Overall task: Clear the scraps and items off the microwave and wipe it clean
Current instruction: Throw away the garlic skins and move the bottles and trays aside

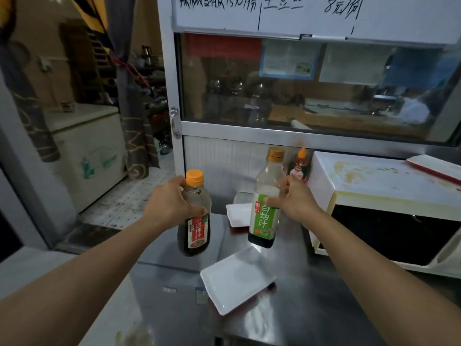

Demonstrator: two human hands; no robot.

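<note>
My left hand (172,203) grips a sauce bottle with an orange cap and red label (195,228), held over the steel counter. My right hand (293,198) grips a taller bottle with a gold cap and green label (265,213), also lifted above the counter. The white microwave (374,186) stands at the right; its top shows yellowish stains and small scraps. A white tray with a red underside (435,166) lies on the microwave's far right top.
On the steel counter (311,308) lie a white rectangular tray (237,278) in front and another white tray (237,213) behind. A small orange-capped sauce bottle (299,163) stands by the microwave's back left corner. A doorway and a chest freezer (92,146) are at left.
</note>
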